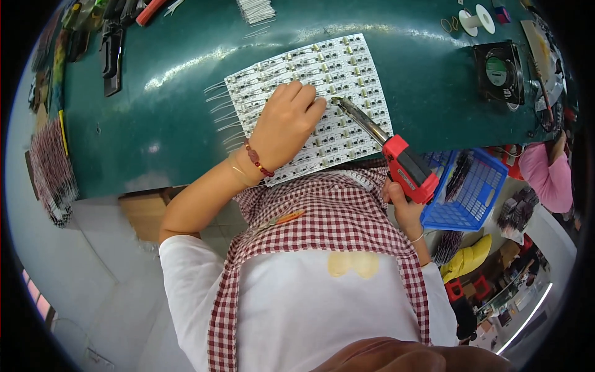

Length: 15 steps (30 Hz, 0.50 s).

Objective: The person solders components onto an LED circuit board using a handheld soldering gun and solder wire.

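A white circuit board panel (365, 84) with rows of small components lies on the green table in front of me. My left hand (288, 121) rests over its middle, fingers curled and pressed together; what they pinch is hidden. Thin pale wires (226, 115) stick out past the panel's left edge. My right hand (406, 211) grips a red and black soldering gun (412, 170) by its handle. The gun's metal tip reaches the panel just right of my left fingers; whether it touches a component I cannot tell.
A bundle of white wires (255, 11) lies at the far edge. To the right are a black cooling fan (498, 73), a white spool (478, 22) and a blue plastic basket (465, 212). Wires (52, 164) hang off the left edge. Another person's pink sleeve (545, 177) shows right.
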Tool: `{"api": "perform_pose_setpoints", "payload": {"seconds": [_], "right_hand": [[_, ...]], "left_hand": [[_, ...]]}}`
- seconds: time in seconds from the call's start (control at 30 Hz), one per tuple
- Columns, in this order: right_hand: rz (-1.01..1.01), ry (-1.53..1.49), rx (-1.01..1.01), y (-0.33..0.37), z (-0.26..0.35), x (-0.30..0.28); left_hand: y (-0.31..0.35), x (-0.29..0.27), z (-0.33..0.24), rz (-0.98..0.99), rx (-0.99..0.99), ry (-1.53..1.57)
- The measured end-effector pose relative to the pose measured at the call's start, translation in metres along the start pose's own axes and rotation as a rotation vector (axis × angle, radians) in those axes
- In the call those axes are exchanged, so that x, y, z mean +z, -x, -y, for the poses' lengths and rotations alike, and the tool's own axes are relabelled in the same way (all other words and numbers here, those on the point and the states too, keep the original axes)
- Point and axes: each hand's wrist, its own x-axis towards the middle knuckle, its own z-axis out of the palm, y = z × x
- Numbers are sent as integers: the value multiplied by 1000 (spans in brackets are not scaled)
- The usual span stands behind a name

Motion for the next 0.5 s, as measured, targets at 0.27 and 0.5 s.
{"api": "perform_pose_setpoints", "payload": {"seconds": [0.27,0.5], "right_hand": [[15,158,-45,-2,-1,-5],[79,335,-121,1,1,-9]], "left_hand": [[-2,1,1,3,-16,37],[-4,-2,0,47,-15,11]]}}
